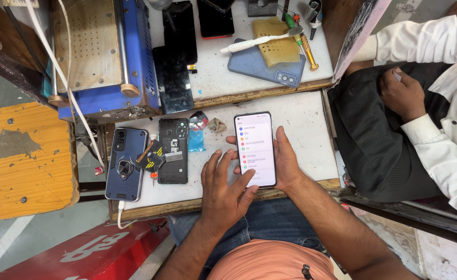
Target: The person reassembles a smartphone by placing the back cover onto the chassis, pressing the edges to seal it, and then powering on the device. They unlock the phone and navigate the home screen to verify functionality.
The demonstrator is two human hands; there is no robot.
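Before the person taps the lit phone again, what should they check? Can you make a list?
1. Right hand holding the phone steady: ok, the fingers wrap its edge.
2. Screen lit and showing a list: ok.
3. Left hand thumb at the screen: ok, it touches the lower part.
4. Phone over the table, not past the edge: ok.
5. Opened phone and cased phone lying out of the way: ok, both are off to the left.
6. Which list row the thumb is on: cannot tell, too small.
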